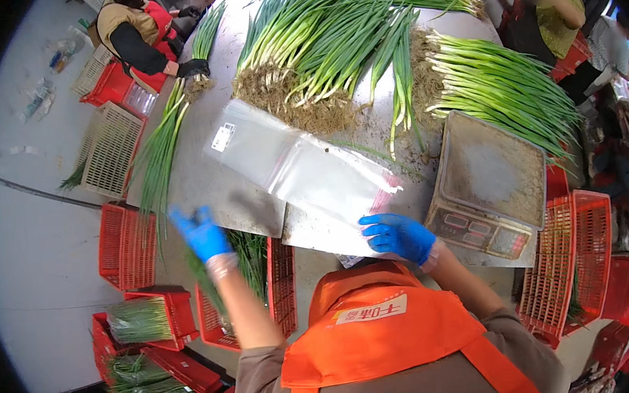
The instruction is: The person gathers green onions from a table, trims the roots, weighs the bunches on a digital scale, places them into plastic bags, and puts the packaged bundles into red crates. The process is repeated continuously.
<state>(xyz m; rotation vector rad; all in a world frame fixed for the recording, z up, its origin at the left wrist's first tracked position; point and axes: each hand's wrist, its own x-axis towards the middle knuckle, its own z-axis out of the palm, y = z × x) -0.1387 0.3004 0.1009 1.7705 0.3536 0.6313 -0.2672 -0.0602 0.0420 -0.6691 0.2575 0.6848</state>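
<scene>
My left hand (202, 236), in a blue glove, is raised with its fingers apart and nothing in it. It hovers left of the table's front edge, over a red crate (282, 285) with green onions inside. At the front edge, my right hand (401, 237), also blue-gloved, has its fingers at the pink-edged end of clear plastic bags (317, 168). Whether it grips them is hidden. The bags lie flat across the metal table (198, 168). Beyond them are piled green onions (328, 47) with roots toward me. A digital scale (485, 174) stands right of my right hand.
More green onions (502, 82) lie behind the scale. A few green onions (162, 143) overhang the table's left edge. A co-worker's black-gloved hand (193, 68) touches a bunch at the far left. Another person stands at the far right. Red crates (126, 246) flank both sides.
</scene>
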